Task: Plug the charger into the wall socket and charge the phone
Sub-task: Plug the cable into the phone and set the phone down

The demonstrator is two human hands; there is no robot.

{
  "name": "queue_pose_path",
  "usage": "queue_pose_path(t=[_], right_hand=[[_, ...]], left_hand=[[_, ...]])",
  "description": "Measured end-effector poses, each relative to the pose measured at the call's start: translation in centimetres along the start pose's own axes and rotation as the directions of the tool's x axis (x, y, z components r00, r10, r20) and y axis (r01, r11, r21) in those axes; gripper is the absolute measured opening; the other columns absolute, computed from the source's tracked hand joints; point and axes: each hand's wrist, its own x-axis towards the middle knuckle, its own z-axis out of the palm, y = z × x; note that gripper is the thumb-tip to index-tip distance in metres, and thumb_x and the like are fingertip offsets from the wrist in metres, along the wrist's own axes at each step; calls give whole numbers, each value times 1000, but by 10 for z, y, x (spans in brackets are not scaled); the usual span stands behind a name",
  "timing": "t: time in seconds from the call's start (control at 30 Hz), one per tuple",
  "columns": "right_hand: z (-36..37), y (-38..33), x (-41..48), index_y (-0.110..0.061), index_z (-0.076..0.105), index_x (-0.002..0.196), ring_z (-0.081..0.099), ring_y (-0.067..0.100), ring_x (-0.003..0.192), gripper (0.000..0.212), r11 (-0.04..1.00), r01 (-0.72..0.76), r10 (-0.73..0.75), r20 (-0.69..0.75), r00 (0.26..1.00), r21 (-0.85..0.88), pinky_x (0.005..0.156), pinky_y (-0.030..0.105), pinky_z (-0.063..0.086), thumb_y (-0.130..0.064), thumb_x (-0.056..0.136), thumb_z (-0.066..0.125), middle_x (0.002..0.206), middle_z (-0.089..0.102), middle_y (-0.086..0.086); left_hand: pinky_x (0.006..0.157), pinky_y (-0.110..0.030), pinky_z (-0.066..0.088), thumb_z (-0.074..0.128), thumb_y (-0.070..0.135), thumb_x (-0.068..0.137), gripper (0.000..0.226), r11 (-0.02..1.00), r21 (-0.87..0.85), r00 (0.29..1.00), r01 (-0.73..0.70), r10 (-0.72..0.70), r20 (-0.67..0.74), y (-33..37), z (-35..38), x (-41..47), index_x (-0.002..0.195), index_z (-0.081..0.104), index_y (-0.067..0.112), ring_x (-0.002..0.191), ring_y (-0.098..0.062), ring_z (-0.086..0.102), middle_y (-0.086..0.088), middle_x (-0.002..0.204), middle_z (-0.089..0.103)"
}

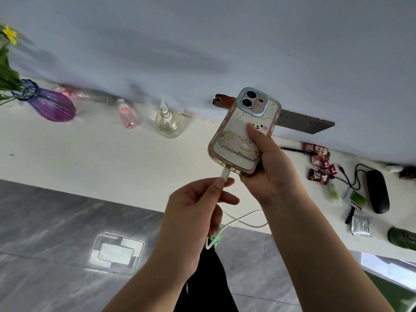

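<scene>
Holding the cream, cartoon-printed cased phone (242,134) back-up, your right hand (267,167) is clamped around its lower edge. Your left hand (198,212) pinches the white cable connector (225,174) at the phone's bottom port, just beside your right palm; whether it is fully seated cannot be judged. The white cable (245,219) loops beneath both wrists. Next: press home squarely. No wall socket is visible.

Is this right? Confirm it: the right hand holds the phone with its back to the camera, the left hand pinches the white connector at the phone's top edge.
One detail is wrong. In the head view the left hand pinches the white connector at the bottom edge of the phone, opposite the camera lenses. The right hand holds the phone back-out, as stated.
</scene>
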Motion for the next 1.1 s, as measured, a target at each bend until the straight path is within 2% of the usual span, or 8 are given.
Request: queue_pose_path(t=[0.2, 0.5, 0.77, 0.93, 1.0, 1.03, 1.07, 1.1], right_hand=[[-2, 4, -2, -14, 61, 117, 73, 27, 88, 25, 998, 49, -47, 53, 997, -47, 67, 43, 60, -12, 94, 52, 98, 75, 11], [0, 12, -3, -15, 63, 114, 73, 27, 88, 22, 997, 65, -62, 61, 996, -49, 67, 44, 60, -12, 95, 53, 101, 75, 11], [0, 13, -3, -15, 62, 117, 72, 28, 93, 25, 995, 53, -46, 81, 996, -87, 71, 47, 60, -11, 94, 54, 110, 72, 12], [-3, 13, -2, -14, 62, 116, 72, 29, 91, 24, 993, 45, -39, 51, 998, -106, 68, 45, 60, -11, 94, 55, 109, 72, 13], [-8, 14, -2, -15, 64, 110, 73, 28, 89, 20, 985, 56, -54, 16, 998, -160, 68, 45, 60, -11, 93, 56, 104, 74, 11], [-10, 14, -2, -17, 65, 105, 73, 29, 89, 16, 969, 75, -79, -7, 997, -234, 70, 47, 61, -12, 93, 56, 101, 74, 11], [-11, 15, -3, -18, 66, 100, 72, 30, 90, 12, 924, 109, -131, -35, 991, -368, 73, 49, 61, -14, 93, 57, 99, 74, 11], [-12, 17, -4, -17, 65, 94, 71, 30, 88, 8, 813, 158, -221, -46, 974, -560, 75, 49, 61, -16, 93, 57, 95, 74, 10]], left_hand=[[33, -13, 26, 57, 14, 91, 22, 1000, -5, 1000, 10, -10, -5, 0, -3, 0, 81, 77, 13, 33, -8, 32, -2, 60, 68], [34, -15, 27, 59, 17, 90, 23, 999, 40, 998, 5, -2, -58, -1, -4, 3, 77, 78, 19, 34, -9, 34, -2, 60, 70], [34, -17, 38, 59, 13, 89, 23, 1000, 28, 996, -11, 13, -84, -7, -4, 6, 77, 78, 16, 40, -6, 47, -6, 64, 73], [38, -17, 44, 58, 18, 90, 22, 996, 84, 1000, 24, -22, -17, -12, -8, 10, 81, 78, 19, 44, -7, 55, -6, 68, 75], [52, -21, 56, 57, 27, 89, 23, 980, 180, 994, 84, -94, 49, -14, -16, 16, 88, 77, 16, 59, -9, 69, -6, 79, 78], [67, -24, 59, 56, 36, 87, 30, 958, 269, 990, 103, -125, 66, -14, -20, 21, 98, 75, 16, 74, -10, 73, -5, 90, 78], [84, -29, 57, 55, 49, 83, 45, 927, 361, 988, 104, -137, 65, -14, -25, 27, 111, 69, 16, 91, -10, 72, -2, 103, 76], [99, -35, 49, 54, 62, 77, 64, 903, 419, 991, 99, -128, 41, -14, -30, 34, 124, 61, 18, 107, -10, 66, 1, 119, 70]])
